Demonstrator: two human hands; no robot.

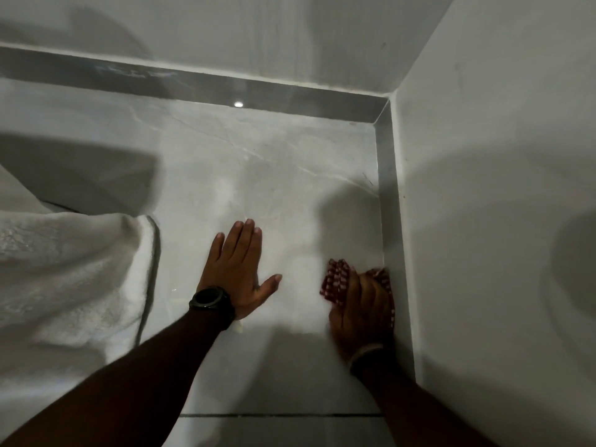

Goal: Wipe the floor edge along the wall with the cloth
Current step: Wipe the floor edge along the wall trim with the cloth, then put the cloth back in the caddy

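From the head camera, looking down into a room corner, the right hand (362, 312) presses a red-and-white checked cloth (338, 280) onto the pale marbled floor (258, 175). The cloth lies at the floor's edge, touching the grey skirting strip (388, 195) that runs along the foot of the right wall (490, 156). Most of the cloth is under the hand; its checked folds show past the fingertips and along the wall side. The hand is blurred, but its grip is closed down on the cloth, fingers bent over it. A light band sits on that wrist.

The left hand (240, 274) lies flat on the floor, well apart from the cloth, its grip spread: fingers straight and together, thumb out to the side, holding nothing. A black watch (211, 300) is on its wrist.

A white towel-like fabric (71, 279) with a dark hem covers the floor at the left. A second skirting strip runs along the far wall (258, 33), meeting the first in the corner. A dark grout line (280, 415) crosses the floor between the forearms.
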